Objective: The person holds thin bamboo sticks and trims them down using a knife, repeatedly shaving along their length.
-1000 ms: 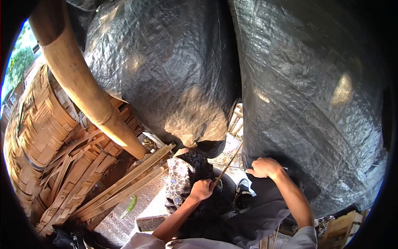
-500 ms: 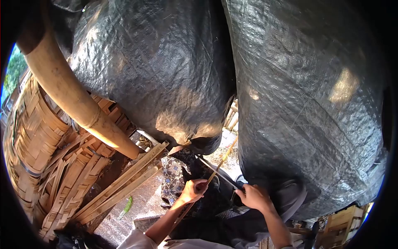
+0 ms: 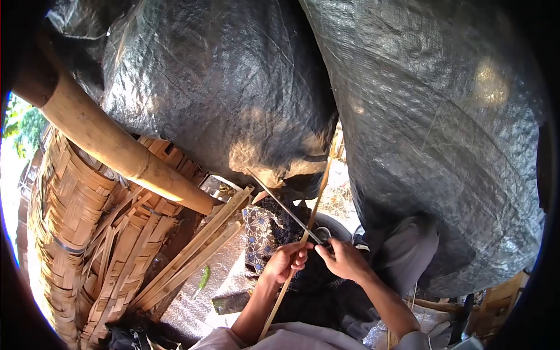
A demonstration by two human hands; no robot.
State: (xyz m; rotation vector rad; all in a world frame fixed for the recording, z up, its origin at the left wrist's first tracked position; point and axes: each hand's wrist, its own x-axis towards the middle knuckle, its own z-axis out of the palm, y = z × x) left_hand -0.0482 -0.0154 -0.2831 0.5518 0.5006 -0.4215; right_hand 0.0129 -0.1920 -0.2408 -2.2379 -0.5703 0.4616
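My left hand is closed round a long thin bamboo strip, which runs from my lap up toward the gap between the dark sheets. My right hand grips the handle of a knife just right of the left hand. The long narrow blade points up and left and crosses the strip a little above my fingers. Under the left hand and beside it lies a dark patterned cloth.
Black plastic sheeting hangs in front and at the right. A thick bamboo pole slants down from the upper left, beside woven bamboo baskets. Split bamboo slats lean left of the cloth, near a green object.
My right hand has come in from the right to beside my left, bringing the blade against the strip. The strip now stands more upright, and the view has shifted.
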